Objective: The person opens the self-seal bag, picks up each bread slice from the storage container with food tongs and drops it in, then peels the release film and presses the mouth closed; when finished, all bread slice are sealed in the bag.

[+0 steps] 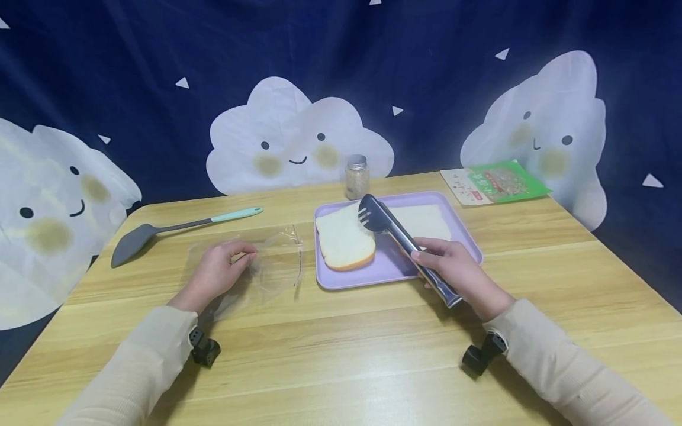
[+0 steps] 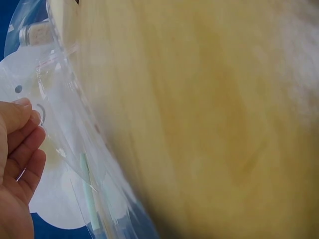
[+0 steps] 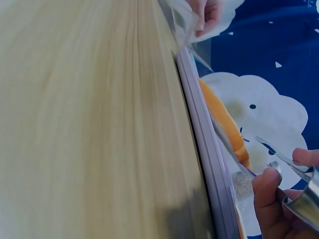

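Note:
My left hand [image 1: 219, 271] pinches the edge of a clear plastic bag [image 1: 277, 266], its mouth facing the tray; the left wrist view shows the thumb and fingertips together on the film [image 2: 65, 124]. In my right hand [image 1: 453, 269] are metal tongs [image 1: 407, 239], gripped along the arms and slanting up to the left. Their dark tips lie at the right edge of one bread slice [image 1: 345, 236] on the purple tray [image 1: 383, 278]. A second slice [image 1: 423, 222] lies right of it, partly behind the tongs. In the right wrist view one tong arm runs beside the slice's crust [image 3: 224, 117].
A grey spatula [image 1: 181, 226] with a mint handle lies at the left back. Behind the tray stands a glass jar [image 1: 357, 177] with a metal lid. A green and white packet [image 1: 495, 182] lies at the right back, near the cloud-patterned curtain [image 1: 298, 136].

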Available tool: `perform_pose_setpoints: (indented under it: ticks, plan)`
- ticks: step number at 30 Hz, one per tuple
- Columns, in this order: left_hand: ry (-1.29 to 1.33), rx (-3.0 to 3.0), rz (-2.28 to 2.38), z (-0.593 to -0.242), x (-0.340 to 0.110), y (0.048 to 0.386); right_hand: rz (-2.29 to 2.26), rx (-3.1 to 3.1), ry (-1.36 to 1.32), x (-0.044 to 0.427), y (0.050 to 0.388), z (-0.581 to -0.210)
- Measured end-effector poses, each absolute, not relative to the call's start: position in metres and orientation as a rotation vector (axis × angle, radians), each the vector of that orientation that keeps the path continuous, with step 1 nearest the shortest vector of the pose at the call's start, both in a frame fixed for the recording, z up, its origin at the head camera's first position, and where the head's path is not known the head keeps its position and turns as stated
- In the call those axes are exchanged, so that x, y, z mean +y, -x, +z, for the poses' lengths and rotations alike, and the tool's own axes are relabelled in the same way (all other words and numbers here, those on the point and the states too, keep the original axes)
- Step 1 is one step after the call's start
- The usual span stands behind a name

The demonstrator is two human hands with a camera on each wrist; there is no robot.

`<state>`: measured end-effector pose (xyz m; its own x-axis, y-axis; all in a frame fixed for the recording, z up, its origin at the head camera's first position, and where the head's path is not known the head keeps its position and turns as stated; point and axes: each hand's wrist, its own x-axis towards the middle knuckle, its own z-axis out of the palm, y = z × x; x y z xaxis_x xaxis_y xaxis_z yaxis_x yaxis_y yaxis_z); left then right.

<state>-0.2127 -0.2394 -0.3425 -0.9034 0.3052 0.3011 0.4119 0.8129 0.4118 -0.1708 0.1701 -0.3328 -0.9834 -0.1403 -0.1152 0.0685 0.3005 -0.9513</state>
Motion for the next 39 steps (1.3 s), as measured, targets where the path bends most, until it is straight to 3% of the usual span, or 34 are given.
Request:
perform_pose_setpoints:
  ticks: [18, 39]
  plan:
    - [0.558, -2.779, -0.709, -0.345, -0.239, 0.213, -1.994, 2.314, 0.083, 0.147, 0.169, -0.335]
    - [0.529, -2.794, -0.708, -0.341, -0.237, 0.212, -1.802, 2.744, 0.169, 0.107, 0.162, -0.331]
